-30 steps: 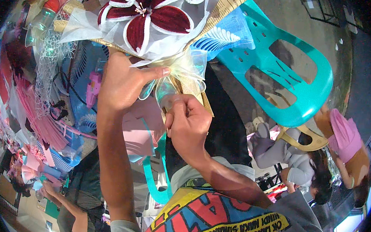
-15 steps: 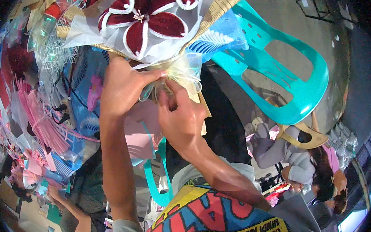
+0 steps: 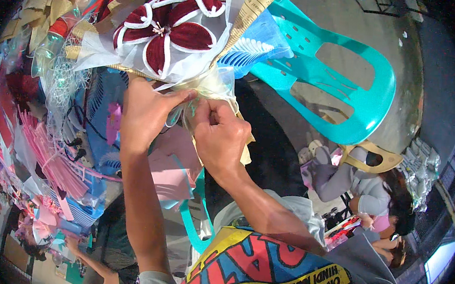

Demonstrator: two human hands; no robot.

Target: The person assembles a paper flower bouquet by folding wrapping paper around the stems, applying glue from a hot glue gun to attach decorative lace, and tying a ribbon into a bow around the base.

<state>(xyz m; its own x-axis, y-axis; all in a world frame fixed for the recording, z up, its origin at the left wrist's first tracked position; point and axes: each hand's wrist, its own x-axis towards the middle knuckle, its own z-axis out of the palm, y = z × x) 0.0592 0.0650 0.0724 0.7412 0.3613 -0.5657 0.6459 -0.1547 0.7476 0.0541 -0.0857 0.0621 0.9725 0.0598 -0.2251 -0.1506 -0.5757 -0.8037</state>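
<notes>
A bouquet of dark red flowers (image 3: 180, 29) edged in white fuzzy trim stands in front of me. White tissue and newsprint-style paper (image 3: 251, 10) wrap it. My left hand (image 3: 147, 109) is closed round the bouquet's narrow gathered neck, its thumb pressing at the tie. A sheer cream ribbon (image 3: 213, 87) gathers there in a bow with loose loops. Close beside that thumb my right hand (image 3: 221, 133) is closed in a pinch on the ribbon, just under the bow. Its fingertips are partly hidden.
To the right is a turquoise plastic chair (image 3: 377, 100). Pink fuzzy stems (image 3: 55, 160), netting and wrapping scraps crowd the blue-covered table at left. Pink paper (image 3: 169, 175) lies below my hands. A person in grey (image 3: 375, 193) sits at lower right; another person's arm (image 3: 90, 262) shows at lower left.
The bouquet has shifted slightly left in view. My right hand has risen a little, and its fingers are now higher beside the left thumb. Both hands remain at the ribbon.
</notes>
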